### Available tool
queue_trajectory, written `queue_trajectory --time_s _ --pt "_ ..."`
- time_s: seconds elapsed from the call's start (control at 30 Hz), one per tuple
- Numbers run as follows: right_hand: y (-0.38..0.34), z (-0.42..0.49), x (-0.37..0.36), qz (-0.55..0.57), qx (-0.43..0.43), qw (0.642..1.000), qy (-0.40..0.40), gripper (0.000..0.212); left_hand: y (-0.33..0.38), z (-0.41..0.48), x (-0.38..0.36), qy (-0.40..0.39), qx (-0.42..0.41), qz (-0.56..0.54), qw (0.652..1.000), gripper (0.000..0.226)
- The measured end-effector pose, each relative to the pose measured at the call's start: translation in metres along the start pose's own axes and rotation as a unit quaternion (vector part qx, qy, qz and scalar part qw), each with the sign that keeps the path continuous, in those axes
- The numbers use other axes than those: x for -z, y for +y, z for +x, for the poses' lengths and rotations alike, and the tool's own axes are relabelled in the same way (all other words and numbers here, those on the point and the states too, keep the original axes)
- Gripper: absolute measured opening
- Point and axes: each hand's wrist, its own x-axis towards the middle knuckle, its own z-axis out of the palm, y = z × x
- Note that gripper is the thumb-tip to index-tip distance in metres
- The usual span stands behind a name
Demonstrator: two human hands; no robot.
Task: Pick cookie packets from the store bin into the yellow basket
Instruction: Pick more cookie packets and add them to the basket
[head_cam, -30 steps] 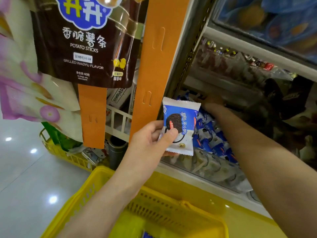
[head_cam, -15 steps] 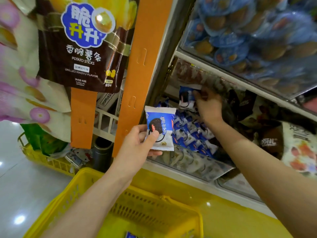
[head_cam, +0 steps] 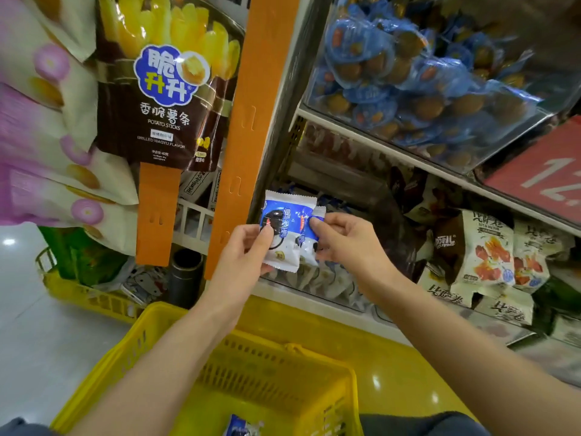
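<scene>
Left hand (head_cam: 246,248) pinches cookie packet (head_cam: 284,209), right hand (head_cam: 344,243) pinches second packet (head_cam: 317,212) (edges overlapping), above yellow basket (head_cam: 270,369); stack, release together.

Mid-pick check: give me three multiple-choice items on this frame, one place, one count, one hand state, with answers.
1. Where is the yellow basket? A) above the hands B) below both hands C) out of view
2. How many cookie packets show inside the basket? A) none B) four C) one
3. What is the left hand doing? A) pinching a cookie packet B) hanging empty C) gripping the basket rim

Answers: 1 B, its rim sits under both arms. 2 C, a single blue-and-white packet at the bottom edge. 3 A, thumb on the wrapper, while the right hand holds a second packet beside it.
</scene>
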Motion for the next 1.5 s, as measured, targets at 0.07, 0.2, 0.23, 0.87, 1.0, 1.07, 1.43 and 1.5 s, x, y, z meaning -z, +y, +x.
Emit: queue_trajectory --time_s 0.07,0.2,0.23,0.87,1.0,1.07,1.43,1.5 --pt "-0.001 -0.007 -0.004 0.037 -0.012 0.999 -0.017 0.009 0.004 -0.001 0.001 -0.038 0.05 -0.085 0.994 0.033" --pt "0.001 -0.018 -0.009 0.011 0.013 0.999 -0.028 0.03 0.008 -0.003 0.005 -0.092 0.057 -0.103 0.989 0.033" --pt "0.002 -0.02 -0.011 -0.006 0.028 0.999 -0.04 0.033 0.008 -0.002 0.006 -0.095 0.054 -0.1 0.989 0.033" --pt "0.008 0.056 0.012 0.03 0.0 0.995 0.09 0.022 0.006 0.015 0.018 0.089 -0.089 0.067 0.99 0.027" --pt "0.038 0.131 0.021 -0.111 -0.011 0.979 0.17 0.026 0.007 0.019 0.018 0.081 -0.103 0.05 0.99 0.024" --pt "0.047 0.162 0.023 -0.217 -0.015 0.963 0.159 0.035 0.008 0.022 0.019 0.075 -0.103 0.047 0.991 0.025" --pt "0.074 0.221 0.015 -0.378 0.028 0.919 0.104 0.02 0.01 0.033 0.028 0.044 -0.087 0.054 0.994 0.026" --pt "0.077 0.22 0.02 -0.399 0.02 0.912 0.096 0.019 0.009 0.035 0.029 0.039 -0.083 0.061 0.994 0.026"
